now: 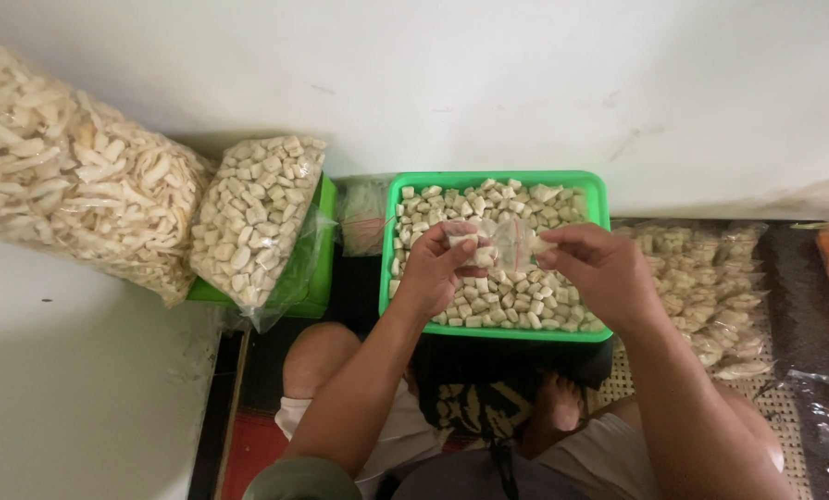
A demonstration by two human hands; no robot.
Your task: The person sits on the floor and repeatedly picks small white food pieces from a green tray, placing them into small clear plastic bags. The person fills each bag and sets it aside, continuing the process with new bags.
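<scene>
A big sack of pale strips (62, 176) leaned far left, a smaller bag of cubes (252, 218) beside it on a green box (317, 268). Over the green tray (493, 178) of cubes, near its middle, the left hand (433, 273) had its grip pinched on one edge of a small clear bag (499, 245); the right hand (599, 273) pinched the other. Filled packets (710, 287) lay on the floor to the right.

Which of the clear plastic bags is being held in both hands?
The small clear bag, over the green tray, between left hand and right hand. The others lie aside, untouched.
</scene>
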